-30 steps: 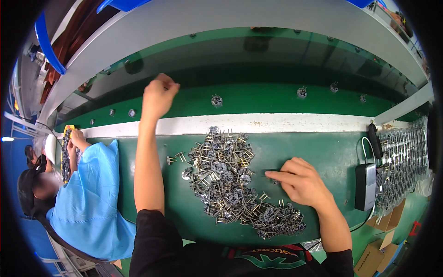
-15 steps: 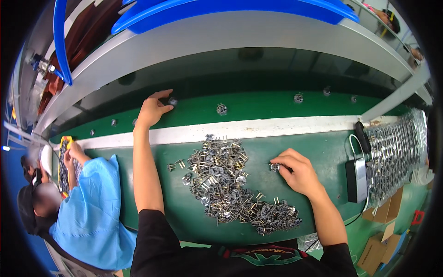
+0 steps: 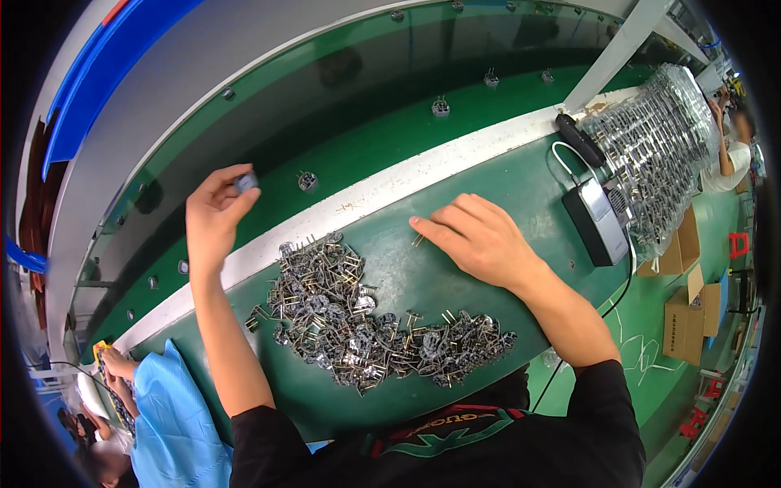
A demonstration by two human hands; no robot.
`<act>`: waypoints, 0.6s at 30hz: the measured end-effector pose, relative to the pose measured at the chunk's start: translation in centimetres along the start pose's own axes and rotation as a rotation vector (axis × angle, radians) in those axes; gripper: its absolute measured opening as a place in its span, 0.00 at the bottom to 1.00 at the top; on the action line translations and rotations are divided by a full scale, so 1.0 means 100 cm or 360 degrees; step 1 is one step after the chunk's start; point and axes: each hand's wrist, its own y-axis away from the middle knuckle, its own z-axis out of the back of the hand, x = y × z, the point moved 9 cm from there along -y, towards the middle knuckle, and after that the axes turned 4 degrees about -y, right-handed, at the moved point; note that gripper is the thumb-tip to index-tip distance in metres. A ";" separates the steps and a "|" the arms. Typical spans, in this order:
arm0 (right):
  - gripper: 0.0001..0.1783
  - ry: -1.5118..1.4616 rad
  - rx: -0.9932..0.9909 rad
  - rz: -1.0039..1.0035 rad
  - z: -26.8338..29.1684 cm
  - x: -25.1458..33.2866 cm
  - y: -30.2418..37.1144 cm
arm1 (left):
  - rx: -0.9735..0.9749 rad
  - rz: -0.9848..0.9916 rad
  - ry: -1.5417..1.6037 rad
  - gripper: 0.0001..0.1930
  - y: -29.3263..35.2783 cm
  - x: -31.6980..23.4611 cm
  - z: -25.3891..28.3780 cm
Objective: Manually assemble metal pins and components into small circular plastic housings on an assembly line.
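Left grip (image 3: 213, 220) clamps a part (image 3: 246, 182); right grip (image 3: 482, 241), over the green counter (image 3: 407, 281), cannot be told. Boxes (image 3: 685, 327) stand on green floor (image 3: 630, 398).

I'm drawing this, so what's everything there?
Bench: one, green, centre
Ledge: one, white, behind bench
Strip: one, green, behind ledge
Parts: many, grey, bench and strip
Device: one, black-silver, bench's right
Trays: several, clear, beside device
Cartons: two or more, brown, right floor
Objects, unclear: several, red, right floor
People: several, blue or white clothes, sides
Plastic: two pieces, blue, left
Frame: one, grey, around strip
Left hand: one, bare, over strip, holding part
Right hand: one, bare, over bench
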 end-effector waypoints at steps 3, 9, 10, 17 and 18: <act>0.18 -0.0839 -0.0020 -0.0745 -0.016 -0.032 0.014 | 0.0267 0.0049 0.0294 0.19 0.015 -0.018 -0.048; 0.14 -0.2201 -0.0048 -0.1575 -0.054 -0.041 0.037 | 0.0691 0.0171 0.0447 0.17 0.046 -0.044 -0.116; 0.14 -0.2227 -0.0099 -0.1497 -0.053 -0.040 0.035 | 0.0699 0.0157 0.0445 0.18 0.051 -0.045 -0.124; 0.11 -0.1976 -0.0113 -0.1179 -0.029 -0.024 0.024 | 0.0525 -0.0175 -0.0048 0.25 0.075 -0.079 -0.143; 0.11 -0.2016 -0.0135 -0.1212 -0.028 -0.023 0.025 | 0.0510 -0.0208 -0.0070 0.24 0.077 -0.081 -0.144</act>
